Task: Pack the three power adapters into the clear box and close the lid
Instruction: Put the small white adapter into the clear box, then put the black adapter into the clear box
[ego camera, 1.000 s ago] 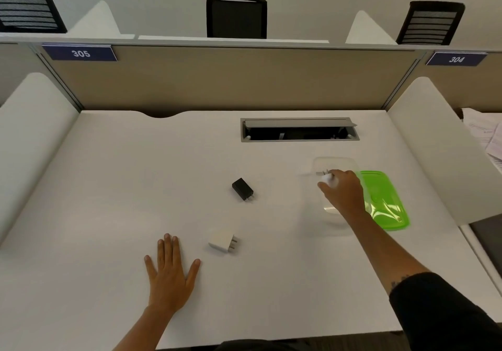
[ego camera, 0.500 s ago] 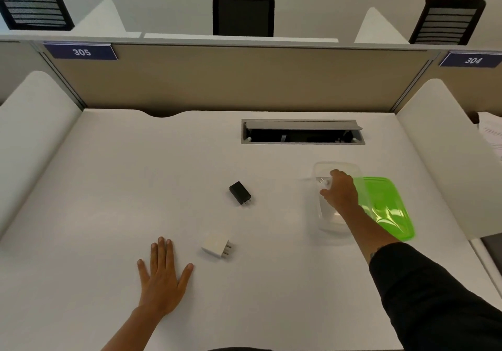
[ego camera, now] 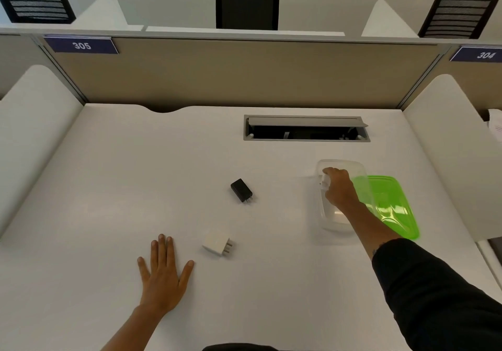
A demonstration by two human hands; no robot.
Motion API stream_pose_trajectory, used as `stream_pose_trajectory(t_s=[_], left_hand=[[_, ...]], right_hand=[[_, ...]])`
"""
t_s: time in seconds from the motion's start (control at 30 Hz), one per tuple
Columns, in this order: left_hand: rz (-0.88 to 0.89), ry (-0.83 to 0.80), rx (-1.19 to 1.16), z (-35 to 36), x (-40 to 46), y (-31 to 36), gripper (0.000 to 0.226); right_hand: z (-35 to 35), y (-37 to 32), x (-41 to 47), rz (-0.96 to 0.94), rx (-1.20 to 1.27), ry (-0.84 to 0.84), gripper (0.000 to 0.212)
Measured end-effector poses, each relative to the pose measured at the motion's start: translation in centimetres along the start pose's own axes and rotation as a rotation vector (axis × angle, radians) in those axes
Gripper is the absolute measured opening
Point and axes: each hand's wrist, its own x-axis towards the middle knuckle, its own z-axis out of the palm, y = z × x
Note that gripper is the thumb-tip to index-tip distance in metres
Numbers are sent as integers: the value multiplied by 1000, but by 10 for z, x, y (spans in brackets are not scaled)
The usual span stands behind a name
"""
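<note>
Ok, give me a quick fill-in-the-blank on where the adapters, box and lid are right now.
1. The right hand is inside the clear ____, with a white adapter at its fingertips.
2. The green lid lies to the ____ of the box.
3. The left hand rests ____ on the desk.
4. The adapter beyond the loose white adapter is ____ in colour.

Missing words: box; right; flat; black

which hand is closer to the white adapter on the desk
Left. The left hand lies flat just beside the white adapter; the right hand is far off, reaching into the clear box.
</note>
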Motion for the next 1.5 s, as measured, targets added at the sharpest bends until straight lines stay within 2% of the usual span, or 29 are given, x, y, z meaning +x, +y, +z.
stream_pose_trajectory(t_s=[0.3, 0.37, 0.5, 0.6, 0.67, 0.73, 0.83, 1.0, 1.1, 1.2, 1.5], left_hand=[[7, 3, -11, 2, 2, -1, 115], [8, 3, -11, 1, 1, -2, 114], [16, 15, -9, 2, -1, -1, 108], [16, 16, -4, 1, -1, -1, 104], [17, 19, 1, 1, -1, -2, 103], [18, 20, 2, 2, 0, -2, 103], [22, 29, -9, 5, 1, -3, 101], [29, 37, -7, 7, 0, -5, 99], [32, 38, 1, 6, 1, -5, 99], [34, 40, 16, 6, 1, -6, 99], [43, 55, 7, 9, 1, -7, 97]], right_hand=[[-6, 3, -3, 20, 105, 26, 60], [-7, 1, -5, 47, 165, 105, 51], [-15, -12, -7, 7, 226, 387, 33], [-18, -31, -9, -143, 196, 561, 29], [-14, -50, -13, -293, 176, 609, 26], [-4, -72, -19, -423, 167, 571, 24], [20, -106, -32, -519, 140, 373, 27], [62, -152, -43, -418, 80, -36, 45], [79, -173, -44, -326, 23, -173, 60], [92, -185, -43, -261, -45, -209, 64], [112, -197, -40, -187, -160, -190, 55]])
